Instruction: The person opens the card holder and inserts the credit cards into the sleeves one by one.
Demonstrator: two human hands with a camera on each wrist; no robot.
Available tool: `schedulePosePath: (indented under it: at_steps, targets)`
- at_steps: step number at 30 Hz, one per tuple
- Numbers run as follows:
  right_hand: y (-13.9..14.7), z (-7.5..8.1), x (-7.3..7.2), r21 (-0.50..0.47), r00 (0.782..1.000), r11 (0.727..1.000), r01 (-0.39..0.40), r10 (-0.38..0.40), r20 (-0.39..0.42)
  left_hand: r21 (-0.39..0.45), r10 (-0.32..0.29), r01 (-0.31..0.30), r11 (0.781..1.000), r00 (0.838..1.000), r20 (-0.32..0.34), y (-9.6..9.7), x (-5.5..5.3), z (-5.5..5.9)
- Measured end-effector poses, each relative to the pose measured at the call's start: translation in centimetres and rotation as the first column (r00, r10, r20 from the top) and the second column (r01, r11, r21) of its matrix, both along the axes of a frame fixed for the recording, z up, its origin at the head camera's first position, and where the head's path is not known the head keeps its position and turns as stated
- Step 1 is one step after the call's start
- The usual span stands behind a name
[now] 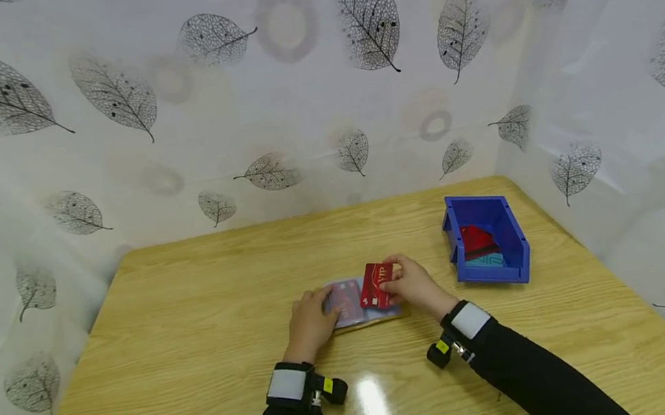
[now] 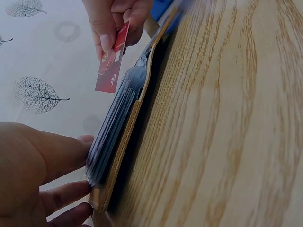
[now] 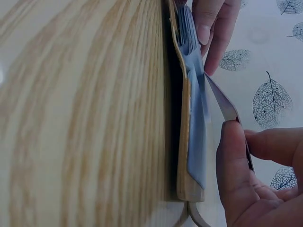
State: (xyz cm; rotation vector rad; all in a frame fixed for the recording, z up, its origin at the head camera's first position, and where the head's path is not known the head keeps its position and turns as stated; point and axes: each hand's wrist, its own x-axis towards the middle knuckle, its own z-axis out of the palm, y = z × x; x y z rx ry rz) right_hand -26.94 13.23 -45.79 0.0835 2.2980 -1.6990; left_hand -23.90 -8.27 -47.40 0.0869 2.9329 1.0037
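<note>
An open card holder with a tan cover and clear plastic sleeves lies on the table. My left hand grips its left part, with the thumb on the sleeves and the other fingers at the edge. A red card under plastic shows beside that thumb. Above the right half, my right hand pinches a red VIP card between thumb and fingers. In the right wrist view the card is tilted, its far end close to the sleeves; whether it touches them I cannot tell.
A blue plastic bin stands at the right back of the wooden table, holding red cards and a teal card. A white leaf-print curtain hangs behind and at both sides.
</note>
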Motion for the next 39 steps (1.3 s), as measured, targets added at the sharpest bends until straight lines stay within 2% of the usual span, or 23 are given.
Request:
schedulePosePath:
  at_steps: [14,24,31,39]
  targets:
    - [-0.3,-0.2,0.3,0.065,1.0,0.998,0.028,-0.027,-0.016,0.0,0.001,-0.001,1.0,1.0,-0.007,-0.1,-0.1,-0.2]
    - [-1.4,-0.5,0.7,0.047,1.0,0.999,0.026,-0.026,-0.016,0.003,0.002,-0.001,1.0,1.0,-0.023,-0.1,0.0,-0.2]
    - [-2.1,-0.5,0.5,0.089,0.998,0.994,-0.062,0.061,0.015,0.007,0.007,-0.006,1.0,1.0,-0.024,-0.2,-0.1,-0.3]
    - [-3.3,0.5,-0.1,0.215,0.991,0.968,-0.132,0.135,0.001,0.005,0.015,-0.015,1.0,1.0,0.019,0.0,-0.2,-0.5]
